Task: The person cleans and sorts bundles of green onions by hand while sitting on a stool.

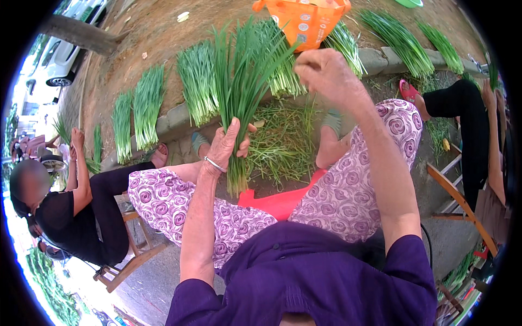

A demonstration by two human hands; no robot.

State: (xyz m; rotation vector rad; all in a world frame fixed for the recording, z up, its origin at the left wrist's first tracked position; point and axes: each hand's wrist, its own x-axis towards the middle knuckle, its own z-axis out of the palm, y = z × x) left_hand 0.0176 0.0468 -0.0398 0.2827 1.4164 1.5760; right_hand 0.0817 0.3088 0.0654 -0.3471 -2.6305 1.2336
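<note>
- Hands, two: left hand (227, 148) grips one upright bundle of green chives (242, 92) above the lap; right hand (325, 73) pinches its leaf tips.
- Laid bundles (147, 106) behind: about nine.
- Orange bag (307, 20): one.
- Red stool (280, 201): one.

We wear a purple short-sleeved top (304, 271), white trousers (348, 190) swirled with purple, and a thin silver bangle (215, 164) on our left wrist.

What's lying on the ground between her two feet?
A loose pile of green trimmings lies between the left foot and right foot, in the head view.
</note>
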